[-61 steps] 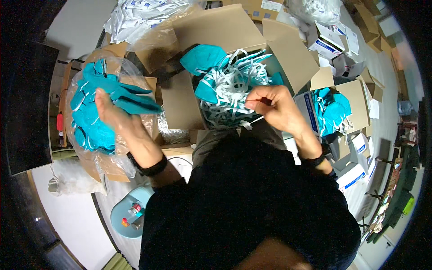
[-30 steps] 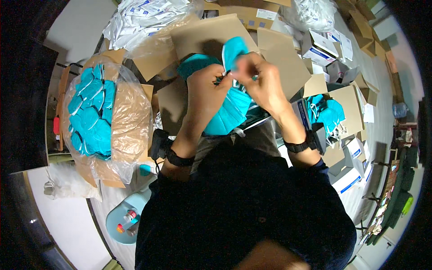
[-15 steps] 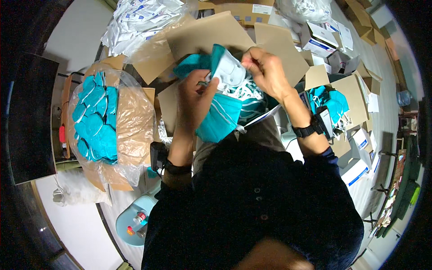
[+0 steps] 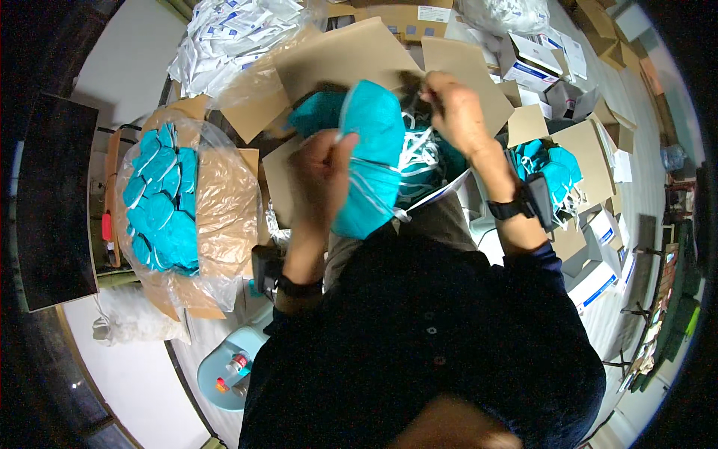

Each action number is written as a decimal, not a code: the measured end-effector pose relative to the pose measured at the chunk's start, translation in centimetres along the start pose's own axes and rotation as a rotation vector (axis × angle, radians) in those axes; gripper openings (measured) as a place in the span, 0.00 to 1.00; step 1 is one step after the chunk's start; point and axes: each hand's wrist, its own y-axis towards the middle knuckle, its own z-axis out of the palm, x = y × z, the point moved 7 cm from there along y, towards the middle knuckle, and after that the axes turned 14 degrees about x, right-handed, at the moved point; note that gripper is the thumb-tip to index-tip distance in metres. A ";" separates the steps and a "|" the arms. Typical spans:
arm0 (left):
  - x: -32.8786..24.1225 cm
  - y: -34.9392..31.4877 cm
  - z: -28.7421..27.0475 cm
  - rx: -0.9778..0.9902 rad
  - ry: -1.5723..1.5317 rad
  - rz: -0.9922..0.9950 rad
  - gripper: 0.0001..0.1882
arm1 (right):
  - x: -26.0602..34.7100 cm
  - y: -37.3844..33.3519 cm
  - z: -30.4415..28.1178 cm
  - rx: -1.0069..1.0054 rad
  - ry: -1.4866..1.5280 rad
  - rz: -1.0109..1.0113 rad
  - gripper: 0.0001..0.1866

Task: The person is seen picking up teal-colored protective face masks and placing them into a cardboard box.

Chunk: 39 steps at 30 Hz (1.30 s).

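My left hand [image 4: 321,168] is closed on a teal face mask [image 4: 375,123], its thumb pressed to the lower edge. The mask's smooth outer side faces up. Just below hangs another teal mask [image 4: 366,198] with white edging; whether my left hand holds that one too is hidden. My right hand [image 4: 458,112] is raised to the right, apart from the mask, with fingers curled together; anything in them is too small to make out. Beneath both hands an open carton [image 4: 336,56] holds more teal masks with tangled white straps [image 4: 421,153].
At left, a carton lined with a clear plastic bag [image 4: 228,206] holds a heap of teal masks [image 4: 161,202]. White sachets [image 4: 232,45] fill a bag at the back. On the right are more masks [image 4: 553,176] and white boxes [image 4: 527,63]. A blue stool [image 4: 213,370] carries a bottle [image 4: 235,365].
The held mask has turned from its white inner side to its teal outer side. My right hand has let go of its edge and moved slightly up and right.
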 end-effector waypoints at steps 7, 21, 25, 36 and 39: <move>1.8 0.6 -1.3 -0.268 -0.095 -0.001 0.10 | 4.9 -0.6 0.1 0.039 0.426 0.134 0.07; 0.9 -1.0 0.4 -0.220 -0.278 -0.054 0.09 | 4.2 -0.9 1.7 0.042 0.842 0.056 0.05; 0.8 -1.6 -3.8 -0.341 -0.364 0.060 0.10 | -1.3 -1.9 -0.6 -0.041 0.671 0.238 0.06; 3.8 -0.2 1.4 0.263 -0.977 -0.307 0.18 | 3.7 0.5 0.1 0.021 1.068 -0.104 0.20; 3.0 -0.6 1.5 0.229 -1.210 -0.243 0.17 | 5.1 0.1 0.2 0.146 0.902 -0.131 0.23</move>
